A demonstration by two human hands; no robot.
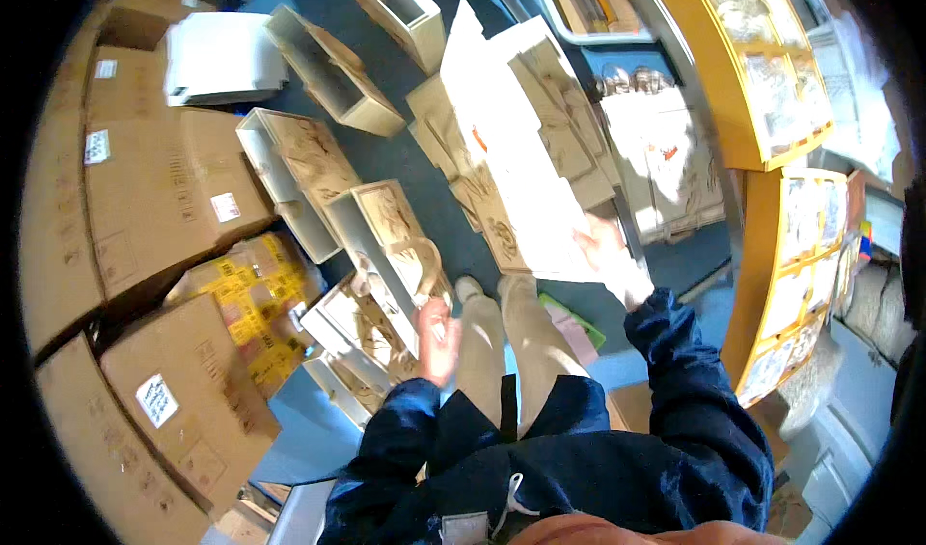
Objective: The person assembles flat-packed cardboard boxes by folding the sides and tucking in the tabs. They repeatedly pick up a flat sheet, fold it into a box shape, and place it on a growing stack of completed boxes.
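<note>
My right hand (604,250) is closed on the near right edge of a long white cardboard piece (516,149), brightly lit and slanting away to the far left. Under and beside it lie flat cream cardboard pieces (564,111) with flaps and brown line drawings. My left hand (439,340) is low at the near end of an open cream box (371,231), close against its edge. Its fingers are blurred, so their grip on the box is unclear. A curved cardboard flap (417,260) sticks out over that box.
More open cream boxes (333,77) stand in a row on the dark surface. A white stack (220,58) is at the far left. Large brown cartons (164,169) and a yellow-taped carton (256,304) fill the left. Yellow display racks (786,285) line the right.
</note>
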